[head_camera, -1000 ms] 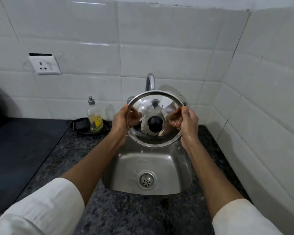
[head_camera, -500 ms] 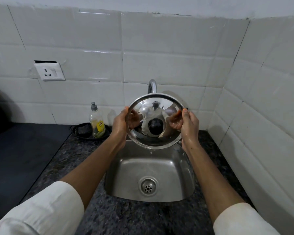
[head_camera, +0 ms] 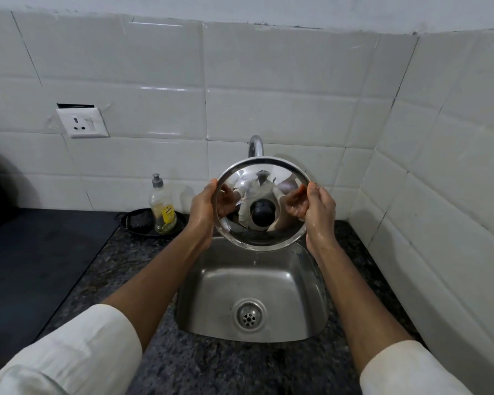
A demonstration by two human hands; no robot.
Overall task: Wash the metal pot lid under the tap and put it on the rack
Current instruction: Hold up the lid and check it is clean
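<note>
The round shiny metal pot lid (head_camera: 264, 235) with a black knob at its centre is held upright over the steel sink (head_camera: 311, 295), facing me. My left hand (head_camera: 201, 208) grips its left rim and my right hand (head_camera: 320, 212) grips its right rim; both hands look wet. A drop of water falls from the lid's lower edge into the sink. The curved tap (head_camera: 255, 145) rises just behind the lid, and only its top shows. No rack is in view.
A dish-soap bottle (head_camera: 161, 208) stands in a black dish (head_camera: 134, 223) left of the sink. A dark flat surface (head_camera: 40, 252) lies at the left on the speckled granite counter (head_camera: 211, 366). Tiled walls close in behind and at the right. A wall socket (head_camera: 82, 122) is at the left.
The lid sits a little higher over the sink and faces me more squarely. Both hands keep the same grip on its rim. The view has tilted upward.
</note>
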